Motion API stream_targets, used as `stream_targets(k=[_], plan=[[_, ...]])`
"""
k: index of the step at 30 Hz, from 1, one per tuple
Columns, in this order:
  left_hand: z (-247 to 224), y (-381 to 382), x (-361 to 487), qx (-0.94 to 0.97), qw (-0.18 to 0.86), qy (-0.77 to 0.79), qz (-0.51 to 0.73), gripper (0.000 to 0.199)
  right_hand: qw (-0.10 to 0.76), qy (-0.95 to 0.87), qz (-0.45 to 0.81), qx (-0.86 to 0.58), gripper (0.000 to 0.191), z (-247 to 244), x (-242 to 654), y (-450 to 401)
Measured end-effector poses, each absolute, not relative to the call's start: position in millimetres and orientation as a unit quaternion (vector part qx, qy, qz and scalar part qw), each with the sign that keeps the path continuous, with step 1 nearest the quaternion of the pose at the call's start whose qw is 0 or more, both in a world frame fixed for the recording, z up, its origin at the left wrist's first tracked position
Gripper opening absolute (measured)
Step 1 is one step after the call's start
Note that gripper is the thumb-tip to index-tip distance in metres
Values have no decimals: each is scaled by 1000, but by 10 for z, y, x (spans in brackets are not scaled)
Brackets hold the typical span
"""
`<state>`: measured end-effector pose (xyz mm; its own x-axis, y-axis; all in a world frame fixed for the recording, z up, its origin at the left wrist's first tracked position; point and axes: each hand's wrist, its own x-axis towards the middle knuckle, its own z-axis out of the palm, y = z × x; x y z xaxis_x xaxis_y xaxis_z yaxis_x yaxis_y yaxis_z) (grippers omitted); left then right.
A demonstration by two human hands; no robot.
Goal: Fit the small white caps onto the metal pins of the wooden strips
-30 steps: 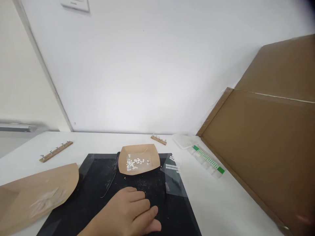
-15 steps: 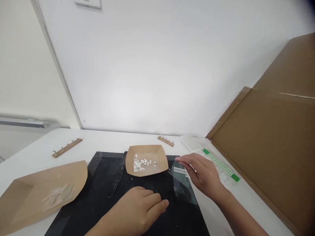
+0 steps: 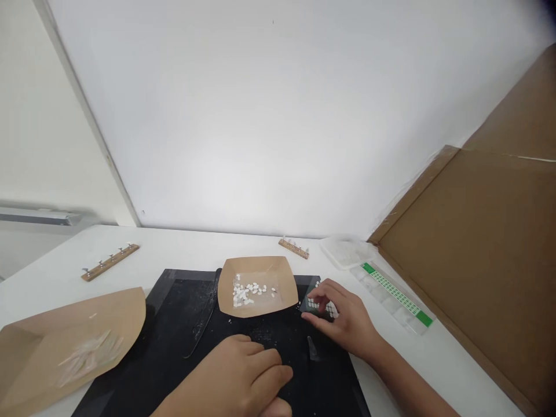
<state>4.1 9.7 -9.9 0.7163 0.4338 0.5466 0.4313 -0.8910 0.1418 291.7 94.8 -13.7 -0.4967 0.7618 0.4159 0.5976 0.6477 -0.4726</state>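
My left hand (image 3: 243, 376) rests low over the black mat (image 3: 169, 330), its fingers curled in. Whatever it may hold is hidden beneath the palm. At the mat's right edge, my right hand (image 3: 343, 317) hovers over a clear sheet with rows of small white oval stickers (image 3: 330, 310). Its thumb and forefinger are bent with a gap between them, and no object shows in that gap. The hand covers part of the sheet. Below the thumb lies a small clear tapered piece (image 3: 311, 349). Behind the hands, a cardboard tray (image 3: 284, 278) contains loose white oval pieces (image 3: 247, 294).
A larger cardboard tray (image 3: 26, 333) with clear slivers stands at left. Two wooden strips with pegs, one left (image 3: 110, 262) and one farther back (image 3: 294, 249), lie on the table. A green-and-white strip (image 3: 397, 294) lies at right by a brown cardboard panel (image 3: 478, 231).
My right hand has lowered and turned over the sticker sheet, its thumb and forefinger parting. The greenish area of the sheet no longer shows below it. My left hand's thumb has come into view.
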Motion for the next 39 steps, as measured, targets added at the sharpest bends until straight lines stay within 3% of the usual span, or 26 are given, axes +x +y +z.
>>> stream_targets(k=[5, 9, 13, 19, 33, 39], plan=[[-110, 102, 19, 940, 36, 239, 243, 45, 192, -881, 183, -392, 20, -16, 2953, 861], [-104, 84, 6, 941, 38, 248, 228, 31, 93, -891, 213, -391, 51, 36, 2925, 801], [-89, 75, -5, 941, 41, 242, 234, 27, 57, -877, 231, -417, 63, 19, 2922, 782], [-68, 88, -32, 939, 65, 242, 235, 29, 54, -851, 310, -420, 34, 66, 3003, 792], [-126, 99, -4, 936, 36, 256, 238, 10, 71, -873, 280, -394, 32, 88, 3020, 822], [-138, 87, -2, 936, 33, 254, 240, 6, 87, -871, 315, -368, 15, 99, 3028, 833]])
